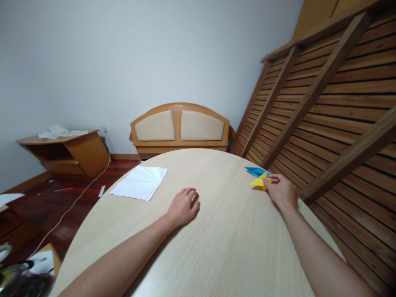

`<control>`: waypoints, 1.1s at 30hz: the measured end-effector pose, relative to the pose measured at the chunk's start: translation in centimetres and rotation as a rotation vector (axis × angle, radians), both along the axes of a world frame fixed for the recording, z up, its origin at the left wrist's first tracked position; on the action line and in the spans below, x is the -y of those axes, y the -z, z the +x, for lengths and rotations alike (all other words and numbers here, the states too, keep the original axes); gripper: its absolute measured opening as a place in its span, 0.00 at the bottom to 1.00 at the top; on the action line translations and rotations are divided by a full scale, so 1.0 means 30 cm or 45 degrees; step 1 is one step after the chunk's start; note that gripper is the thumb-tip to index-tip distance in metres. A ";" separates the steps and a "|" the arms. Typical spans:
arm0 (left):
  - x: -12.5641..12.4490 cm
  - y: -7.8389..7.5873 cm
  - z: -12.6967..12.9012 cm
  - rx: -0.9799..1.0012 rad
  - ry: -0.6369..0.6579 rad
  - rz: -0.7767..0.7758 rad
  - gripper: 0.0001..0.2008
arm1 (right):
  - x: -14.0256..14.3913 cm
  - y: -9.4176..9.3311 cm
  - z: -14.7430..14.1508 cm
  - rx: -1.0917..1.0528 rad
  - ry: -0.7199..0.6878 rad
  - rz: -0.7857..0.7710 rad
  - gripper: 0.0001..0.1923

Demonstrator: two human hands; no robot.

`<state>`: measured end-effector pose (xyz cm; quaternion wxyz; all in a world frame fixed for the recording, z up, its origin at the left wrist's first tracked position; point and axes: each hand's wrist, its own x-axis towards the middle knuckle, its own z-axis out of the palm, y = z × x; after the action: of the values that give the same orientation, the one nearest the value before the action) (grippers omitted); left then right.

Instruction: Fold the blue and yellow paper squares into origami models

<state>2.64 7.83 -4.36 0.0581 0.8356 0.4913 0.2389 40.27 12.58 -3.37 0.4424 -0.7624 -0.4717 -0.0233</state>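
My right hand (pixel 281 192) pinches a yellow folded-paper figure (pixel 260 182) by its right side, at the right part of the round table (pixel 222 239). Just behind it a blue folded-paper figure (pixel 256 171) lies on the tabletop, its right end partly covered by the yellow one and my fingers. My left hand (pixel 185 207) rests on the table near the middle, fingers loosely curved, thumb apart, with nothing in it. Left of that hand lies a white sheet of paper (pixel 139 182) with crease lines fanning from its far right corner.
A slatted wooden bed frame (pixel 309 123) leans close along the table's right side. Behind the table stands a headboard (pixel 179 123) against the wall. On the left are a low wooden cabinet (pixel 83 152) with crumpled paper (pixel 57 131) on top and a white cable (pixel 89 185) across the floor.
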 end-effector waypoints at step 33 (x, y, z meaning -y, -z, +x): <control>-0.002 0.002 -0.001 0.004 0.000 0.000 0.11 | 0.003 -0.006 0.000 -0.051 -0.019 -0.014 0.17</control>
<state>2.60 7.90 -4.42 0.0588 0.8352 0.4912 0.2404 40.26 12.49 -3.19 0.4478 -0.7615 -0.4685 -0.0022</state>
